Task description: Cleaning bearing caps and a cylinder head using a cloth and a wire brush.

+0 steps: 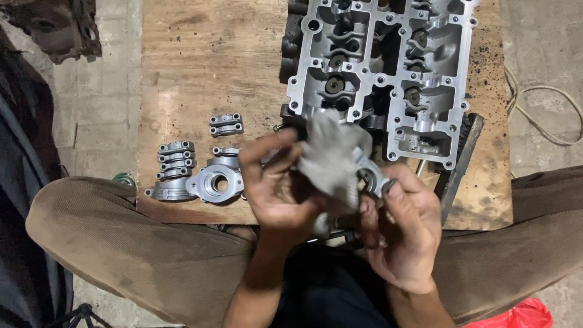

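My left hand (280, 185) grips a crumpled grey rag (331, 152) and presses it against a small metal part (371, 180) with a round bore. That part sits in the fingers of my right hand (404, 228). Both hands hover over the near edge of a wooden board (206, 67). An aluminium cylinder head (379, 73) lies on the board just beyond the rag. Much of the metal part is hidden by the rag and my fingers.
Several bearing caps (176, 161) lie in a row on the board's left, with two more caps (226, 125) and a round-holed housing (215, 181) beside them. A dark flat bar (461, 158) leans at the board's right. My knees flank the board. A cable (546, 115) lies on the paving.
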